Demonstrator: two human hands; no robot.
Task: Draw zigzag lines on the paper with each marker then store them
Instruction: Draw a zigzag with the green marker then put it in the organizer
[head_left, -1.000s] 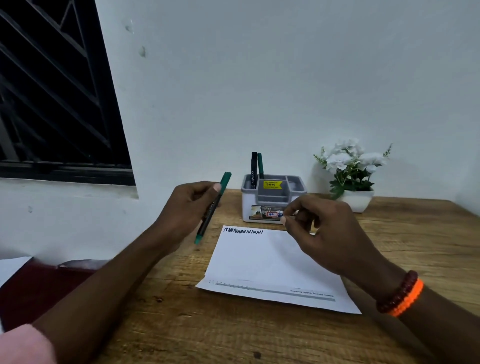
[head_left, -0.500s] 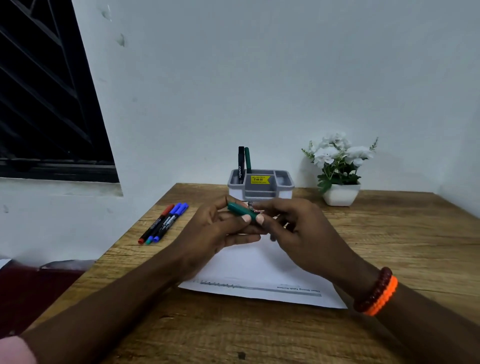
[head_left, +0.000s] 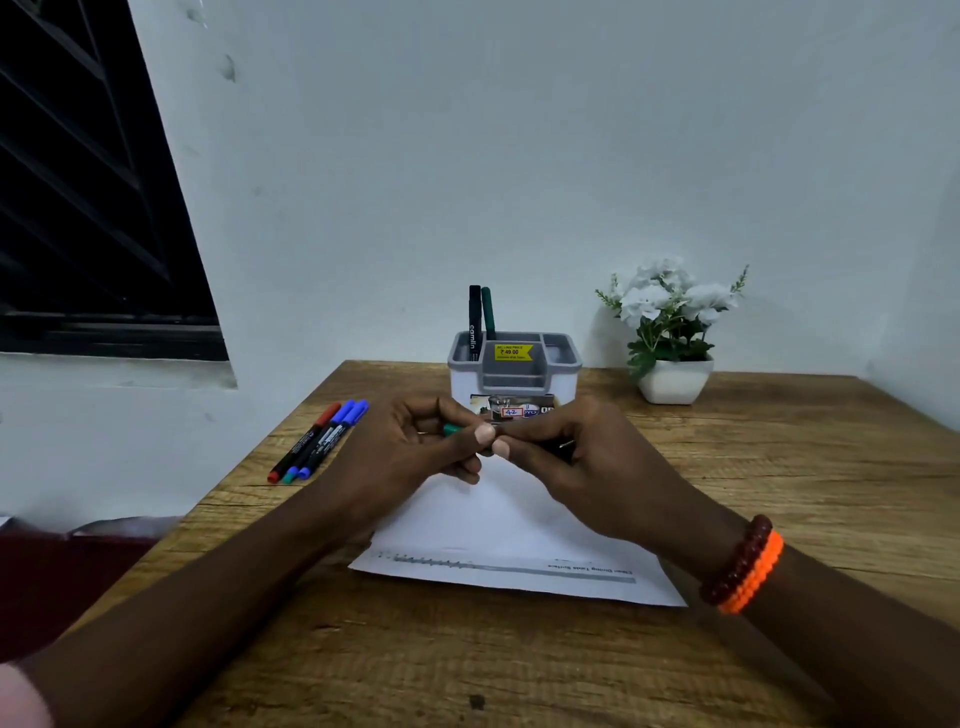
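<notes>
Both hands meet over the far end of the white paper (head_left: 498, 525), holding a green marker (head_left: 453, 429) level between them. My left hand (head_left: 410, 457) pinches the green cap end; my right hand (head_left: 576, 462) grips the dark barrel. Whether the cap is on or off is hidden by my fingers. Three markers (head_left: 317, 441), one red-capped and two blue-capped, lie side by side on the wooden table at the left. A grey and white organiser (head_left: 514, 379) stands behind my hands with a black marker (head_left: 474, 322) and a green marker (head_left: 488, 314) upright in its left compartment.
A white pot of white flowers (head_left: 672, 332) stands at the back right of the wooden table (head_left: 779, 467). A white wall runs behind, with a dark barred window (head_left: 88, 218) at the left. The table's left edge drops off near the lying markers.
My left hand brought the green marker in from the left to meet my right hand over the paper. Both hands now grip it closer together. The view has shifted, showing the markers at the left.
</notes>
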